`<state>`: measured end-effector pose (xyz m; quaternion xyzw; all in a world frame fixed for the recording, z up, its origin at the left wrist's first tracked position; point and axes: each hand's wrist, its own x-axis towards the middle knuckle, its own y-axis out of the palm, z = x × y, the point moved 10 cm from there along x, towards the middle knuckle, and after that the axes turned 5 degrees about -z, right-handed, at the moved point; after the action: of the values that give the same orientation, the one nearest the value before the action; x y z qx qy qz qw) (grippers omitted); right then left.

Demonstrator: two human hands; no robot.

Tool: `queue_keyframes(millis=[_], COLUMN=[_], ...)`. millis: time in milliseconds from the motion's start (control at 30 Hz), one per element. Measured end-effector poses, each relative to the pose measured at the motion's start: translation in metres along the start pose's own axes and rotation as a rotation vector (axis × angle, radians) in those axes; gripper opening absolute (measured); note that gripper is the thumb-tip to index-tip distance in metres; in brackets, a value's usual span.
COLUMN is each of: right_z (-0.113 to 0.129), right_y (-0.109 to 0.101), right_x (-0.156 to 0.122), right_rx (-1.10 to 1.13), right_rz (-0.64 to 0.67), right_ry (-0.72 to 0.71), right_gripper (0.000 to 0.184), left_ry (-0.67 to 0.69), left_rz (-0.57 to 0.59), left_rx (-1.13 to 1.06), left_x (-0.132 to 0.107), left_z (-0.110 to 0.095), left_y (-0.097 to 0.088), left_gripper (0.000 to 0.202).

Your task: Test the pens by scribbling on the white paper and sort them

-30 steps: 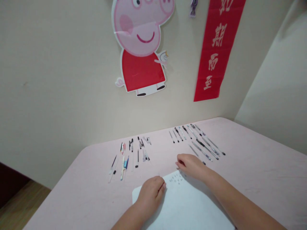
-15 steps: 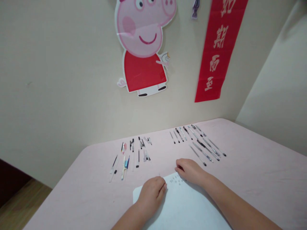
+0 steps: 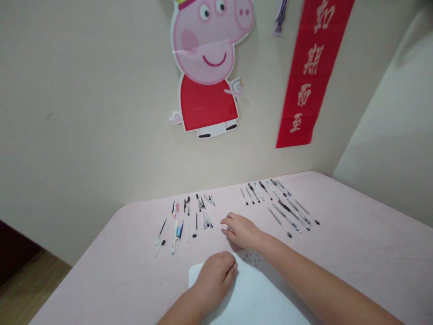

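My left hand (image 3: 218, 273) rests on the upper left of a white sheet (image 3: 260, 298), fingers curled together. Whatever they may hold is hidden. Above the sheet's top edge, my right hand (image 3: 241, 231) reaches leftward over the pink tabletop, fingers apart and nothing visible in them. Its fingertips are nearest a small group of clear and dark pen parts (image 3: 207, 221), a short gap away. Small dark marks (image 3: 253, 258) show on the sheet under my right forearm; I cannot tell whether they are writing or tiny pieces.
Left on the pink table (image 3: 111, 271) lie pen barrels, caps and refills in small groups, among them a black-tipped refill (image 3: 195, 224) and a light blue cap (image 3: 178, 232). Several pens (image 3: 292, 212) lie in two rows at the right. A wall (image 3: 135, 135) stands behind.
My right hand has moved left and away from the sheet's top edge, its fingers spreading from a curled shape. The left hand has stayed on the sheet. The view has tilted slightly upward.
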<state>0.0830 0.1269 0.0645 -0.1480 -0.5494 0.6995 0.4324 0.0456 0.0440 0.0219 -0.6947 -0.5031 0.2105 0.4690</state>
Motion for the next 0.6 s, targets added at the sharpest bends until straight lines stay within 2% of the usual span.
queue_keyframes(millis=[167, 300, 433, 600], right_z=[0.036, 0.055, 0.057, 0.043], right_y=[0.025, 0.044, 0.057, 0.057], right_x=[0.038, 0.051, 0.049, 0.032], right_rx=[0.001, -0.039, -0.051, -0.034], right_rz=[-0.059, -0.037, 0.012, -0.028], right_ry=[-0.188, -0.311, -0.357, -0.336], right_gripper=[0.032, 0.031, 0.027, 0.027], left_ry=[-0.014, -0.010, -0.018, -0.031], left_rz=[-0.003, -0.024, -0.055, -0.067], left_rx=[0.005, -0.021, -0.063, -0.111], left_x=[-0.001, -0.002, -0.002, -0.002], left_z=[0.000, -0.001, 0.000, 0.001], left_y=[-0.002, -0.003, -0.006, -0.008], left_gripper=[0.024, 0.023, 0.022, 0.021])
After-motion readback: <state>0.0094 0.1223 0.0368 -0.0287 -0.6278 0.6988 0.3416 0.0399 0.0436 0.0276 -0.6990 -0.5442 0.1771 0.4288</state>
